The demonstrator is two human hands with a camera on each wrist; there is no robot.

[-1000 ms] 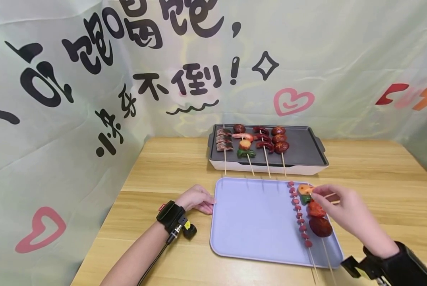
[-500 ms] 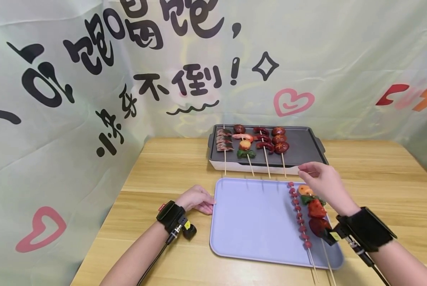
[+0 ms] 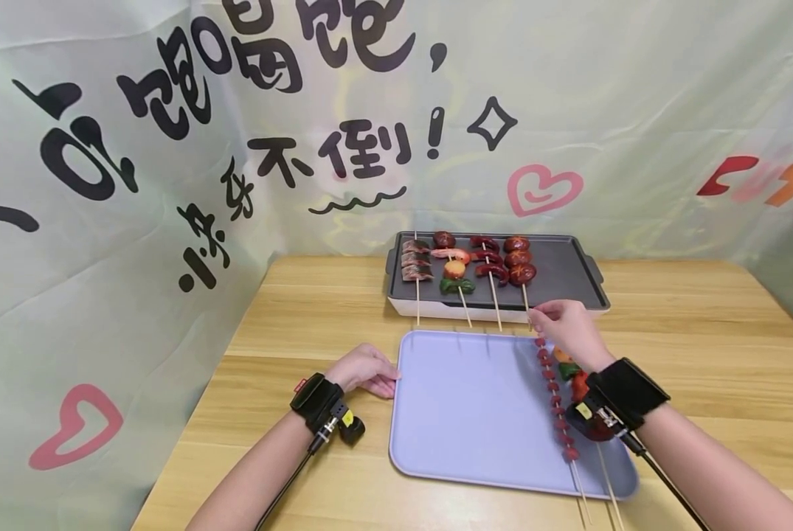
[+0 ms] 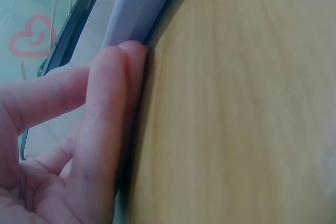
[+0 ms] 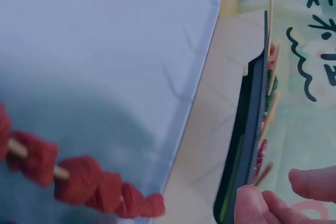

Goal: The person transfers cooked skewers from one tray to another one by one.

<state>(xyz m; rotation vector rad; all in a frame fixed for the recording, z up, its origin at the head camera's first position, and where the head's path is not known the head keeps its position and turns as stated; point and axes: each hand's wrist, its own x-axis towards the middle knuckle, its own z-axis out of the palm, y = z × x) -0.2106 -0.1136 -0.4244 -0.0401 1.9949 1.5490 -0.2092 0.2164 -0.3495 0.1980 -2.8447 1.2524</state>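
Observation:
My left hand (image 3: 367,371) holds the left rim of the lilac tray (image 3: 469,413); its fingertips meet the tray's edge (image 4: 142,14) in the left wrist view. Beyond the tray's far right edge is my right hand (image 3: 569,328), thumb and fingers close to the stick end of the mushroom skewer (image 3: 519,259). That skewer lies on the dark grill pan (image 3: 562,273). A gap shows between thumb and fingers (image 5: 252,203) in the right wrist view, with a stick end (image 5: 265,173) beside them.
On the tray's right side lie a skewer of small red pieces (image 3: 555,398) and a mixed skewer (image 3: 578,380), partly hidden by my right wrist. The pan also bears a fish-slice skewer (image 3: 416,258), a shrimp-and-vegetable skewer (image 3: 454,269) and a dark red skewer (image 3: 492,271).
My right hand has left the mixed skewer on the tray and moved left and away from me, to the mushroom skewer's stick. The left hand has stayed on the tray rim.

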